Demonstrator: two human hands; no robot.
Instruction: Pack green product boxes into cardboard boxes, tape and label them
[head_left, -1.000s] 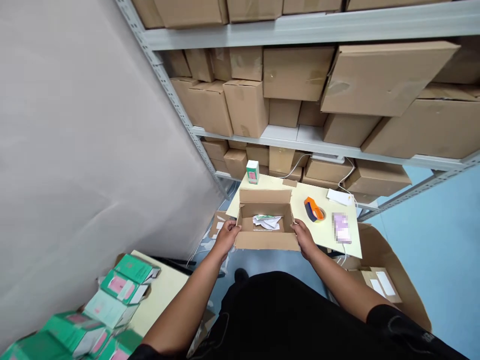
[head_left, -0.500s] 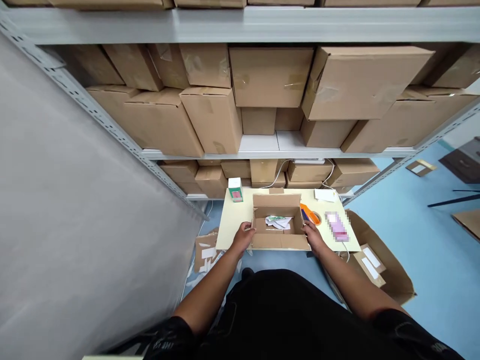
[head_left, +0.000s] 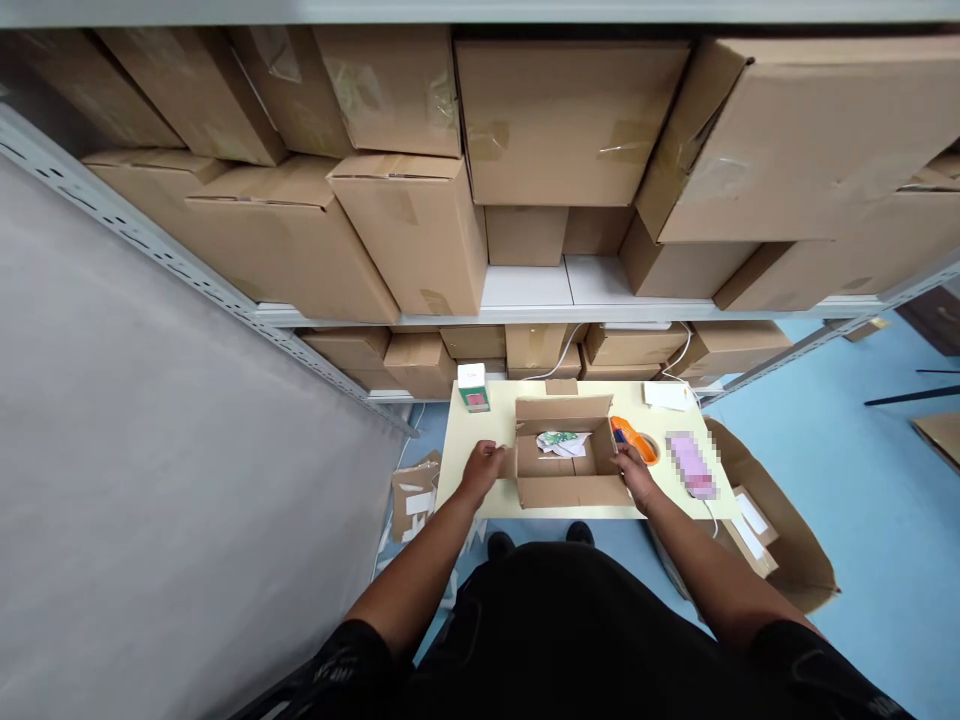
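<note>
An open brown cardboard box (head_left: 570, 478) sits on a small pale yellow table (head_left: 480, 425), with a few white and green paper pieces (head_left: 559, 442) inside. My left hand (head_left: 484, 467) is curled against the box's left side flap. My right hand (head_left: 637, 472) grips the box's right wall. Right beside that hand lies an orange tape dispenser (head_left: 636, 441).
A small green and white carton (head_left: 472, 387) stands at the table's far left corner. A pink item (head_left: 691, 465) and white paper (head_left: 667, 395) lie at the right. Shelves packed with cardboard boxes (head_left: 420, 225) rise behind. An open carton (head_left: 772, 545) sits on the blue floor.
The box has come to rest further onto the table. My view has swung right, away from the green cartons at the left. Both hands stay at the box's sides.
</note>
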